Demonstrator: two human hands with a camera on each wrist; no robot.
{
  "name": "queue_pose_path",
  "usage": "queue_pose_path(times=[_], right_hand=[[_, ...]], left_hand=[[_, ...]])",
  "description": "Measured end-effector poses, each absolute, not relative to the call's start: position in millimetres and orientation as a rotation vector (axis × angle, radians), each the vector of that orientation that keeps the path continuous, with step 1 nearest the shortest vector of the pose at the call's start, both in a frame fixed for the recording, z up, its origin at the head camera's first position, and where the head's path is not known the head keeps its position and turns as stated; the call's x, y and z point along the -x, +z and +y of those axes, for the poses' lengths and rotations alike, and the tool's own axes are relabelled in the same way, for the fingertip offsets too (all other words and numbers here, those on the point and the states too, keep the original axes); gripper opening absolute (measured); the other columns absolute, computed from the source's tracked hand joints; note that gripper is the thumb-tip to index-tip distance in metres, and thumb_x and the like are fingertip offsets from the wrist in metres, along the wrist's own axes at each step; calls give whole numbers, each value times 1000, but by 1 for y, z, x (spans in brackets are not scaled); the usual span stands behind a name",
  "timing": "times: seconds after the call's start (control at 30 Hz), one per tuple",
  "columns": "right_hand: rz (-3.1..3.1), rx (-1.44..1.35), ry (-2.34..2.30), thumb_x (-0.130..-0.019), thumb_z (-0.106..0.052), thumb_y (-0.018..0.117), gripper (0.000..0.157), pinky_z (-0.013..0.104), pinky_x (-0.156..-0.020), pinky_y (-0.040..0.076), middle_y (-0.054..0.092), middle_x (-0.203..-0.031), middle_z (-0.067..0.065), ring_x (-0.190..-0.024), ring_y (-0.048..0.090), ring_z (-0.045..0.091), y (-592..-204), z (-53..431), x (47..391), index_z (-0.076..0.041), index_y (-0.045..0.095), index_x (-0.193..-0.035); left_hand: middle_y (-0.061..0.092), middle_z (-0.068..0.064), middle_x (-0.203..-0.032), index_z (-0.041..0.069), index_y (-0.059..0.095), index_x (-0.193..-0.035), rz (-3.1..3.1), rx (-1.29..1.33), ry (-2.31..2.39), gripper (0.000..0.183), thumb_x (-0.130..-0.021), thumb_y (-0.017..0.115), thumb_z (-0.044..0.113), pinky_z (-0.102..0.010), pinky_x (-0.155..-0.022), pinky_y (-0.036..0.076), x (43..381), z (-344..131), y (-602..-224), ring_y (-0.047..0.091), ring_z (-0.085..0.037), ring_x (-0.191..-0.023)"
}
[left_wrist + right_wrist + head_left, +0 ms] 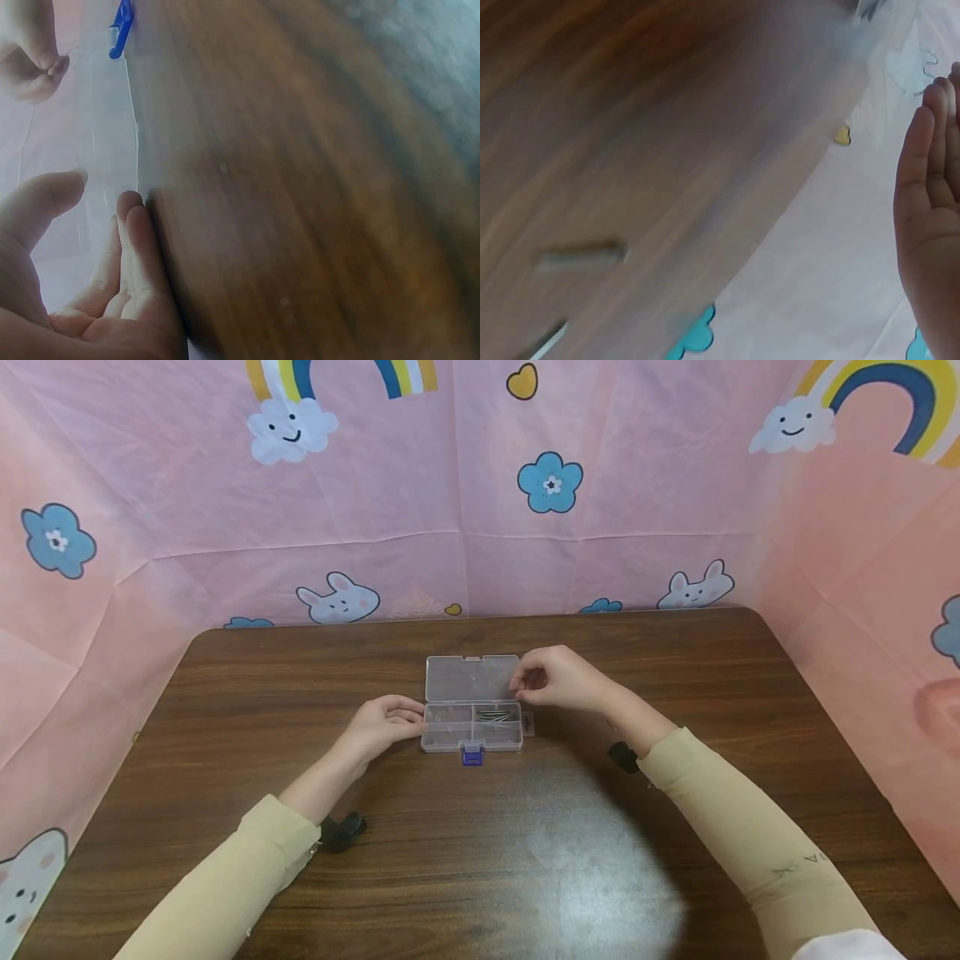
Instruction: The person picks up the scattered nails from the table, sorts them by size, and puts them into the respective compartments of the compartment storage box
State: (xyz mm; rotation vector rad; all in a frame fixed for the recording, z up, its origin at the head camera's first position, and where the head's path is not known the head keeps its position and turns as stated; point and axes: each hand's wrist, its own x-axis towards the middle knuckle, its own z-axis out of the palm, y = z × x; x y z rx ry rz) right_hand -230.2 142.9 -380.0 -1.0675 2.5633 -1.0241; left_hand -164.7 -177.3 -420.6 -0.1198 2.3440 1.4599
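Note:
A clear plastic compartment box [447, 737] lies open on the table, its transparent lid [468, 679] folded back behind it. Several thin metal screws or nails [495, 716] lie in its back right compartment. My left hand [382, 725] holds the box's left end, thumb at the rim and fingers along the side wall. At the lid's right edge, my right hand [558, 679] pinches with thumb and fingertips bent together. In the left wrist view, the blue latch [121, 30] hangs from the front of the box.
Two slim metal pieces lie loose on the wooden table [480, 877], one nearer piece [581, 255] blurred in the right wrist view. A clear hanging tab [528, 723] sticks out from the box's right side. Pink patterned cloth [405, 485] stands behind and beside the table.

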Motion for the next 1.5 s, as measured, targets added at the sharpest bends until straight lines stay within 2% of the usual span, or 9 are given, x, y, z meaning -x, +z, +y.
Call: queue_pose_path(times=[0.47, 0.67, 1.13, 1.5], right_hand=[[2662, 892, -989, -92, -4, 81, 9, 30, -80, 60, 78, -97, 5, -88, 69, 19, -377, 199, 222, -5, 79, -100], [2695, 863, -953, -91, -2, 81, 9, 32, -81, 61, 78, -98, 7, -88, 69, 19, -385, 218, 220, -3, 79, -100], [2711, 818, -927, -91, -1, 81, 8, 24, -76, 59, 78, -93, 5, -85, 69, 16, -394, 249, 210, -5, 79, -98], [2692, 762, -889, -90, -1, 82, 8, 21, -75, 58, 79, -92, 4, -85, 69, 14, -402, 264, 203, -6, 80, -97]], left_hand=[[73, -11, -121, 2, 65, -135, 2351, 130, 1446, 41, -99, 75, 21, -47, -112, 47, 165, -177, -424, 69, -12, -100], [73, -10, -120, 3, 66, -135, 2352, 133, 1447, 41, -99, 76, 21, -45, -110, 48, 166, -177, -424, 69, -11, -100], [73, -10, -121, 2, 65, -135, 2355, 133, 1444, 42, -99, 75, 21, -44, -109, 48, 166, -176, -422, 69, -13, -102], [73, -7, -117, 3, 65, -134, 2352, 139, 1450, 41, -99, 76, 21, -41, -106, 48, 164, -176, -423, 68, -7, -95]])
